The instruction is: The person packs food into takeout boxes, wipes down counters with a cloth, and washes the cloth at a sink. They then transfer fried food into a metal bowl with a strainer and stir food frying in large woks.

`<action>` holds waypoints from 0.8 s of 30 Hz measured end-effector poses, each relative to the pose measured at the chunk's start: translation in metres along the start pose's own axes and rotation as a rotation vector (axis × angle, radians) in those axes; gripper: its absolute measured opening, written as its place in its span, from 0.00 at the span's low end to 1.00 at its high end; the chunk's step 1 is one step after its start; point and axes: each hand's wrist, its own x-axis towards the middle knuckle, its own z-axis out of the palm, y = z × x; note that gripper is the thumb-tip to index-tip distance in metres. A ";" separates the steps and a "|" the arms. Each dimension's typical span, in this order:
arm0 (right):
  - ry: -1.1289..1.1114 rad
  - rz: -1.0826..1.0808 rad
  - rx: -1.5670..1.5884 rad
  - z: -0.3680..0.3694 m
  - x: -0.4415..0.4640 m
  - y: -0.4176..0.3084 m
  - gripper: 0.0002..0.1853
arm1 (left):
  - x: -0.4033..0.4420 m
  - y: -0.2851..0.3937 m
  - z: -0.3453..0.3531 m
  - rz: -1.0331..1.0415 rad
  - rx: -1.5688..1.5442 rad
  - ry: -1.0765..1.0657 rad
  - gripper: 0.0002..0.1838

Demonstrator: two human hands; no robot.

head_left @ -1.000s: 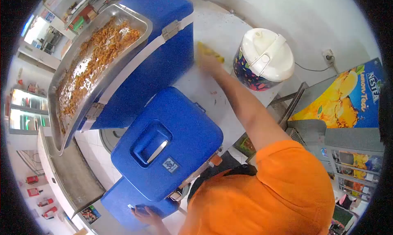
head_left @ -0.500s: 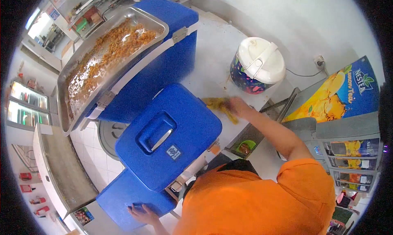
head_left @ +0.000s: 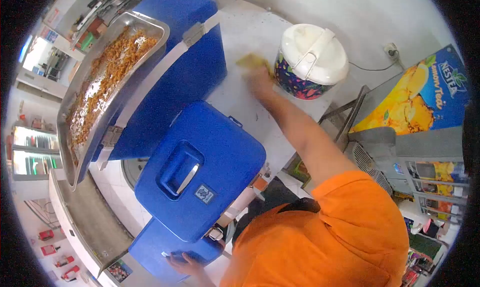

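Note:
My right hand [head_left: 260, 82] reaches across the white table [head_left: 245, 29], closed on a yellow cloth [head_left: 253, 62] that is blurred by motion and lies on the tabletop. Close beside it stands a rice cooker [head_left: 312, 62] with a white lid and a flower-patterned body. My left hand [head_left: 185, 263] rests with fingers apart on a low blue surface [head_left: 155, 252], at the near side of a blue cooler box [head_left: 225, 137] with a recessed lid handle.
A larger blue cooler [head_left: 170, 82] stands at the far left of the table. On it a metal tray [head_left: 162, 32] of brown food sits tilted in view. A cord runs from the cooker to a wall socket [head_left: 391, 49]. To the right is a Nestea drinks machine [head_left: 415, 97].
My right hand has moved the yellow cloth farther across the table, to the left side of the rice cooker. My left hand stays on the blue surface; the view has shifted slightly.

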 end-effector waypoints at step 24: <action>0.019 0.325 0.007 -0.318 -0.010 0.105 0.28 | -0.003 0.004 -0.003 -0.083 0.027 0.007 0.38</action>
